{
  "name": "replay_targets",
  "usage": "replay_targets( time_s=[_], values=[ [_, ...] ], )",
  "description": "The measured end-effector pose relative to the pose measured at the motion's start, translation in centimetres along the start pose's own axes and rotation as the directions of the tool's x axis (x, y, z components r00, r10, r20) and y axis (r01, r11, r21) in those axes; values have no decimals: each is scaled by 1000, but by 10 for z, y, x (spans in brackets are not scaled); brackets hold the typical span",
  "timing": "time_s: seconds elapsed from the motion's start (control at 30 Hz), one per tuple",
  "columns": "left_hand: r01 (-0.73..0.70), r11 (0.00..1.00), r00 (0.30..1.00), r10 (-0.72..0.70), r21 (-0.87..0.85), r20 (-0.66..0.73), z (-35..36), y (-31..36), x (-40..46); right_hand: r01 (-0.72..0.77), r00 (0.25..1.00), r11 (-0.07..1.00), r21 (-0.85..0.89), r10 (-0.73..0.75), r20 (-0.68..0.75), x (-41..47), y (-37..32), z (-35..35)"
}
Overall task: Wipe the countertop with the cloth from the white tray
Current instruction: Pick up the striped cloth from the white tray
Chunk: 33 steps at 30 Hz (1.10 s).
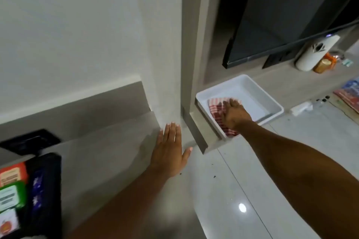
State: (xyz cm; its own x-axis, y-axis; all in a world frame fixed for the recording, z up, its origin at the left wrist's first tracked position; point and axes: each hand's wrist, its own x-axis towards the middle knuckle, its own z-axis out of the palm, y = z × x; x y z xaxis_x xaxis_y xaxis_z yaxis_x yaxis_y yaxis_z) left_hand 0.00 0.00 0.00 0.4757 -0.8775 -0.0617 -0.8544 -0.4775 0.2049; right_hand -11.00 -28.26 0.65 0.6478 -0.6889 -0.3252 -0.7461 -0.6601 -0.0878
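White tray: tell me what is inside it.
Inside the white tray lies a red-and-white striped cloth, at its near-left end, with the right hand on it. The rest of the tray floor looks bare. What lies under the hand and cloth is hidden.

Clutter around a dim shelf unit and glossy floor

A dark screen (281, 21) stands up and right of the grip, a white cylinder (314, 54) and orange jar (324, 65) beside it; colourful packets (13, 186) lie far lower left.

Dim, soft-focused; glare on floor (242, 207)
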Motion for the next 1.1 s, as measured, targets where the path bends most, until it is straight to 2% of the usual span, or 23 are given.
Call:
replay_targets(
  time_s=[0.13, 0.2, 0.47, 0.5, 0.57, 0.63, 0.73, 0.87, 0.97, 1.1],
  values=[
    [-36, 999, 999, 36, -1, 0, 14, 13, 34, 52, 998, 999, 6, -52, -25, 22, 8, 9],
    [-56, 998, 998, 57, -19, 18, 18, 24, 52, 71, 997, 997, -6, -71, 7, 28, 10, 19],
    [-90, 995, 995, 91, -42, 40, 19, 44, 88, -6, 1000, 1000, 25, 5, 10, 39, -1, 30],
    [-94, 995, 994, 96, -41, 44, 19, 45, 85, -13, 1000, 998, 60, 13, -2, 39, 1, 25],
    [-103, 994, 994, 105, -47, 44, 17, 42, 75, -22, 998, 966, 257, 37, -53, 37, 8, 16],
    [-111, 993, 993, 113, -50, 41, 16, 35, 62, 10, 993, 859, 512, 53, -110, 28, 16, 7],
    [-90, 996, 995, 91, -7, 46, 11, 20, 37, 55, 985, 689, 723, 82, -153, 8, 19, -6],
    [-80, 997, 997, 80, -3, 5, 5, 5, -2, 161, 962, 709, 687, 42, -269, -24, 6, -28],
    [-39, 999, 999, 39, -11, -32, -2, -8, -40, 304, 916, 715, 629, -39, -399, -62, -20, -44],
    [19, 1000, 1000, -19, -25, -5, -7, -32, -115, 363, 863, 736, 571, -35, -505, -136, -63, -46]
  ],
)
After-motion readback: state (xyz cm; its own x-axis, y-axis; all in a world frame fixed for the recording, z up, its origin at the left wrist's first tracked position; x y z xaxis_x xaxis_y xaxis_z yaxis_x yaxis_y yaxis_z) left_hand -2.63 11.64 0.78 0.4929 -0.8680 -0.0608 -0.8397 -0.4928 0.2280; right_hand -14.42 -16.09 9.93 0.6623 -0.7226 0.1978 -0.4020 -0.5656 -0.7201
